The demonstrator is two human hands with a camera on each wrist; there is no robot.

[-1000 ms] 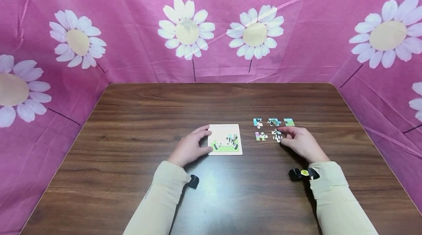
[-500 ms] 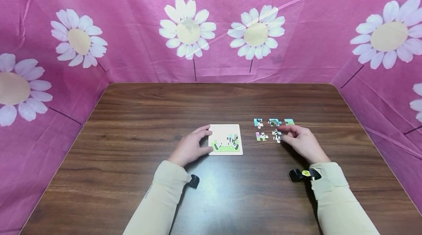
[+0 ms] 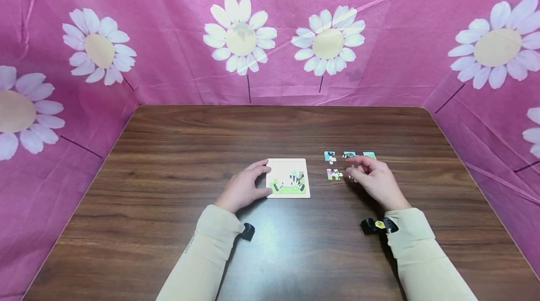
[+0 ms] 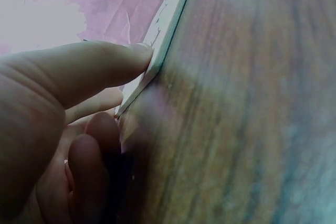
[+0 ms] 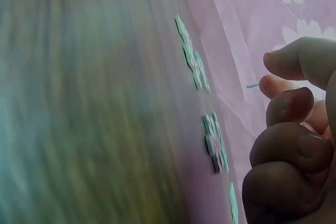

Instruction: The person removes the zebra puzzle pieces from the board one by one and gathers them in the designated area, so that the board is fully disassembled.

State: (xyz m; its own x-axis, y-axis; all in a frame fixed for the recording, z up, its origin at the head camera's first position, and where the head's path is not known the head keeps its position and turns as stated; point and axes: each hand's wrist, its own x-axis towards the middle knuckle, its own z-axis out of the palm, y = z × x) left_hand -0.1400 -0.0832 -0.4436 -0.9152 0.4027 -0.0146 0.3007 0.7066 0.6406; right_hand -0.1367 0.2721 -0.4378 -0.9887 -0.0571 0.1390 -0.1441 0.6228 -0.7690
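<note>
A pale square puzzle board (image 3: 287, 164) with a partly filled zebra picture lies on the table. My left hand (image 3: 244, 186) rests at its left side, thumb on the lower left and fingertips on the upper left. In the left wrist view the straight thumb (image 4: 105, 66) touches the board's edge (image 4: 176, 19). My right hand (image 3: 375, 181) hovers over the loose pieces, partly covering a black-and-white puzzle piece (image 3: 352, 168). The right wrist view shows its thumb and forefinger apart with nothing between them, and the other fingers loosely curled.
Loose puzzle pieces lie right of the board: a pink-and-white one (image 3: 333, 175), a zebra-head one (image 3: 330, 157), a dark-patterned one (image 3: 348, 154) and a green-blue one (image 3: 369, 154). Behind the brown table (image 3: 190, 137) hangs a pink cloth (image 3: 177, 57) with daisies.
My right hand has moved left and up from beside the black-and-white piece and now covers more of it. The left hand and the board stay put.
</note>
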